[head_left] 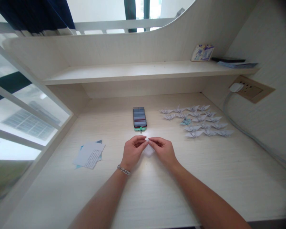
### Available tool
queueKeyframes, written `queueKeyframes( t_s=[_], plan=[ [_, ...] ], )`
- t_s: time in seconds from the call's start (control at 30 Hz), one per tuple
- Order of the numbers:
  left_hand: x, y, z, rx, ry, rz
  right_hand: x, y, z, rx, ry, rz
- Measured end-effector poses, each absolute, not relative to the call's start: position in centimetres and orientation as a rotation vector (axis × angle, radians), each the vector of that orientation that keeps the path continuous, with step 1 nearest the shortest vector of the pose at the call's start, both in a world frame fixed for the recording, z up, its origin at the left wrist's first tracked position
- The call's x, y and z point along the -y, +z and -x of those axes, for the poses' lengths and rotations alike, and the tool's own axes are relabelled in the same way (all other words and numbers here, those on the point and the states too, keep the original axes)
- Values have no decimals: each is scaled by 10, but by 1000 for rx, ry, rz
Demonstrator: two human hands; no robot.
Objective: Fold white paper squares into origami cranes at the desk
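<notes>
A small folded piece of white paper [149, 150] is between my hands, just above or on the desk; I cannot tell which. My left hand [134, 149], with a chain bracelet [124, 170] at the wrist, pinches the paper's upper left edge between thumb and fingers. From the other side my right hand [164, 150] pinches the upper right edge, the fingertips of both hands almost meeting at the top corner. Part of the paper is hidden behind the fingers. Right beyond my hands lies a phone [139, 117] with a green edge, its screen blurred.
Several folded paper cranes [194, 128] stand in rows at the right, one blue crane [186, 121] among them. Loose paper sheets [89, 155], some with writing, lie at the left. A cable [243, 127] runs down from a wall socket [252, 89]. A shelf [133, 70] spans the back.
</notes>
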State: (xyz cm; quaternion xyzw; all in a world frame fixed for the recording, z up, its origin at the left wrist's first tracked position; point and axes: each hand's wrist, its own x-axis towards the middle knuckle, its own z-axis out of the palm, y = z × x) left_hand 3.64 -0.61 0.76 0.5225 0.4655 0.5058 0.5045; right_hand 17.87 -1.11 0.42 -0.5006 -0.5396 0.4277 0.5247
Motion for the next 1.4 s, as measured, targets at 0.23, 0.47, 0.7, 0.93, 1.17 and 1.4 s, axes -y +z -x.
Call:
queueKeyframes(
  t_s=[0.23,0.47,0.7,0.93,1.17,1.4],
  plan=[
    [7,10,-37,-1113,1182,-1277,8,1,-180,1310,1076,1222],
    [6,5,-38,-1063,1030,-1196,5,0,-184,1263,962,1269],
    [6,2,-39,-1073,950,-1076,4,-3,-183,1166,947,1312],
    [5,1,-38,-1060,945,-1001,5,-5,-182,1158,949,1310],
    [5,4,-42,-1030,977,-891,4,-4,-183,1168,925,1327],
    [6,1,-40,-1028,879,-1060,4,-1,-183,1178,903,1321]
  ],
)
